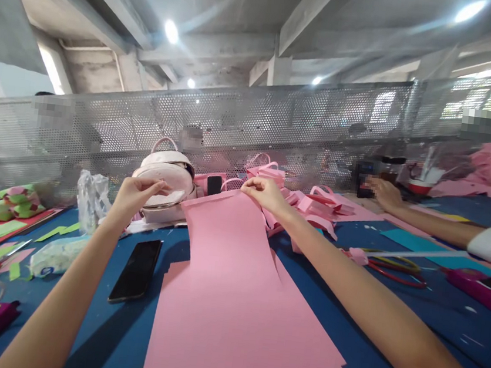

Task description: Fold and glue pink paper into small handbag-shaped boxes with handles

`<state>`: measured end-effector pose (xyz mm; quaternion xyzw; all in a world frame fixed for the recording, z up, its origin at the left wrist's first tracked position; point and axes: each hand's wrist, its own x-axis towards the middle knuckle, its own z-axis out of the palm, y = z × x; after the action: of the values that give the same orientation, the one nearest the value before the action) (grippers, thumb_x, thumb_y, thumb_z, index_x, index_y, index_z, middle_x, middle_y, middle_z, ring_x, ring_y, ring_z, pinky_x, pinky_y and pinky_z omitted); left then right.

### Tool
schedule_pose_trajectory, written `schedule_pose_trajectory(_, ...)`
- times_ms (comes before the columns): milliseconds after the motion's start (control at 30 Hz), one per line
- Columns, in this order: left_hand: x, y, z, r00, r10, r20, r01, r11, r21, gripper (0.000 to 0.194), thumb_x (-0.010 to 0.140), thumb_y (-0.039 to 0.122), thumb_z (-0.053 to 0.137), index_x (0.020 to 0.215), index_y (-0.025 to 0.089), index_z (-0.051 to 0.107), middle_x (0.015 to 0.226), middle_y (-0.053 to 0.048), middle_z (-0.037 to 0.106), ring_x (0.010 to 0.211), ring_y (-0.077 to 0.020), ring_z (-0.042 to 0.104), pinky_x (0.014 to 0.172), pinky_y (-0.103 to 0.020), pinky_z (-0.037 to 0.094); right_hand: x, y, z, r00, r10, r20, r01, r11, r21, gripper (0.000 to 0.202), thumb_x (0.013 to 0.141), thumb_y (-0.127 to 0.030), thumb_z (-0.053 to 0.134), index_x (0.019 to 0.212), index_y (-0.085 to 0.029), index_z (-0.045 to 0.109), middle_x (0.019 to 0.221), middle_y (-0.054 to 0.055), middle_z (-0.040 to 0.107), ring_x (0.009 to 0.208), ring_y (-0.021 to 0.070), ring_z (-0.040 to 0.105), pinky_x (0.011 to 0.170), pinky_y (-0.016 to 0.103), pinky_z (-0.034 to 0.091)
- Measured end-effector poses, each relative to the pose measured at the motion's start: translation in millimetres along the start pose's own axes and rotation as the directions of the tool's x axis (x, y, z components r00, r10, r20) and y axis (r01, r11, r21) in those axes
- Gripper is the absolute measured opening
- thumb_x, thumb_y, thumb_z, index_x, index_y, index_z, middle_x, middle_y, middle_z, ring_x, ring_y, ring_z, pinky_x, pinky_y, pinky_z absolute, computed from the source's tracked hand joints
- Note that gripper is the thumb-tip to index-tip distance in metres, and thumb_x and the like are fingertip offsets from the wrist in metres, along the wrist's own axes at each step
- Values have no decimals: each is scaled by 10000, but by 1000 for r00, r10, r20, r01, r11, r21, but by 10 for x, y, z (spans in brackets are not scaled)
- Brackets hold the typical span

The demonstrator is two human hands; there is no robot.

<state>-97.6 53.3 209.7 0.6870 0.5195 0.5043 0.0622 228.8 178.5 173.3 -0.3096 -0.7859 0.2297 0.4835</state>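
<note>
R hand (266, 195) pinches top edge of pink sheet (231, 235), lifted at its far end over pink stack (228, 335) on blue table (95, 332); L hand (140, 193) hovers just beside, thumb & fingers narrow, can't tell if they touch. Black phone (135, 271) lies L of stack, backpack (166, 178) behind; co-worker's hand (384, 194) at far R
</note>
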Motion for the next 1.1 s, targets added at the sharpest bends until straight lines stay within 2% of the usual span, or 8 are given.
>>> schedule_pose_trajectory(67, 0, 67, 149, 998, 59, 37, -59, 998, -3, 421, 861, 486, 611, 1008, 129, 779, 1046, -131, 783, 971, -275, 732, 873, -357, 560, -37, -116, 85, 1000, -30, 7, 30, 999, 22, 156, 851, -310, 696, 832, -157, 718, 839, 41, 714, 819, 199, 662, 789, 344, 533)
schedule_pose_trajectory(167, -42, 170, 410, 983, 127, 132, -131, 991, 19, 361, 871, 424, 628, 1082, 164, 762, 1133, -96, 763, 1095, -280, 679, 953, -350, 510, -100, -290, 204, 997, -69, 28, 68, 996, 59, 147, 792, -314, 697, 762, -172, 718, 793, 35, 720, 788, 196, 656, 744, 318, 510)
schedule_pose_trajectory(300, -95, 149, 619, 963, 128, 239, -146, 988, 60, 304, 900, 401, 637, 789, 143, 752, 744, -14, 738, 818, -244, 706, 769, -321, 542, -137, -394, 244, 995, -91, 37, 87, 993, 85, 158, 779, -336, 697, 766, -179, 719, 817, 50, 731, 800, 201, 655, 741, 320, 505)
schedule_pose_trajectory(433, -60, -16, 531, 971, 70, 229, -90, 993, 78, 361, 927, 439, 648, 770, 115, 666, 731, 28, 654, 688, -176, 662, 656, -300, 551, -77, -325, 84, 997, -72, -9, 72, 994, 82, 134, 762, -315, 695, 750, -183, 715, 803, 52, 728, 779, 196, 650, 749, 325, 503)
schedule_pose_trajectory(600, 1, -70, 367, 984, 35, 174, -36, 999, 7, 389, 964, 462, 541, 959, 114, 716, 900, -71, 747, 799, -194, 696, 728, -321, 552, -18, -252, -90, 999, -33, -40, 37, 995, 91, 153, 748, -333, 700, 762, -181, 712, 808, 55, 731, 761, 195, 650, 742, 327, 504)
schedule_pose_trajectory(800, -83, 141, 549, 948, 78, 307, -83, 997, 3, 336, 825, 415, 625, 917, 136, 788, 862, -70, 777, 766, -209, 664, 665, -255, 467, -106, -357, 173, 997, -52, 62, 44, 992, 116, 119, 746, -295, 704, 726, -179, 719, 805, 48, 733, 796, 194, 666, 741, 308, 511)
schedule_pose_trajectory(933, -163, 254, 708, 913, 87, 399, -106, 994, 25, 386, 823, 431, 582, 600, 136, 696, 520, 16, 565, 518, -124, 461, 501, -224, 300, -189, -405, 374, 992, -56, 111, 43, 992, 118, 111, 754, -287, 703, 738, -181, 733, 789, 40, 740, 767, 194, 667, 723, 306, 512)
schedule_pose_trajectory(1100, -198, 354, 743, 928, 76, 365, -108, 992, 68, 431, 824, 442, 543, 511, 148, 579, 488, 49, 344, 500, -97, 283, 475, -244, 170, -191, -372, 406, 994, -42, 101, 28, 990, 136, 117, 735, -292, 698, 724, -177, 721, 752, 41, 733, 723, 189, 664, 695, 304, 515)
